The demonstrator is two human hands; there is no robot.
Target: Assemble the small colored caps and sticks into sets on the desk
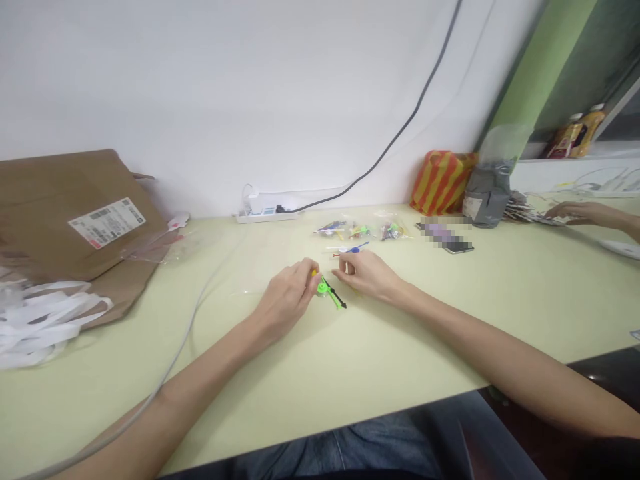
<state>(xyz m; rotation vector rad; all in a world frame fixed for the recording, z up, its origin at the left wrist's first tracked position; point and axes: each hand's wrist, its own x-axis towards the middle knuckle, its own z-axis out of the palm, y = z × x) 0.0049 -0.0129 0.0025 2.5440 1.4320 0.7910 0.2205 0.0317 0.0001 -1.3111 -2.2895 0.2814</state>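
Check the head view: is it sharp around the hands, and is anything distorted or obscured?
In the head view, soft, even light leaves only faint shadows under the left hand and right hand; the bright green-and-black plastic piece looks reasonably sharp, without strong glare. The wide lens stretches the forearms and slants the pale green tabletop, and a black smartphone is partly pixelated out.

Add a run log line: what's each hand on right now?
left hand: fingers on green plastic piece | right hand: beside that piece, near blue stick | nearby: small plastic bags
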